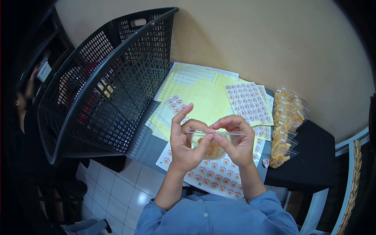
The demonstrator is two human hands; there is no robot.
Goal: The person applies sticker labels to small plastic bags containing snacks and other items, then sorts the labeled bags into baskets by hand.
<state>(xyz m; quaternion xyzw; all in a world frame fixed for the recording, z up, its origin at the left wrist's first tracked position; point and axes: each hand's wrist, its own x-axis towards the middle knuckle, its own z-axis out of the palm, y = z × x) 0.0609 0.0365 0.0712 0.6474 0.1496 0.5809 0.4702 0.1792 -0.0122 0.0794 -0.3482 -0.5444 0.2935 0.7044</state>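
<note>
Head view, left hand [192, 147] and right hand [234, 143] pinching one clear bag [213, 150], two black baskets [113, 86] beside.

The tall basket [117, 78] looks like dark plastic, smooth along its rim. Right of the basket, the sticker sheets [248, 103] are paper, and the yellow backing sheets [201, 98] look smooth. Farther right of it, the row of bags [286, 121] is clear, glossy plastic. Below the basket, the floor tiles [117, 192] are smooth and glossy; the shirt [207, 217] is matt cloth.
</note>
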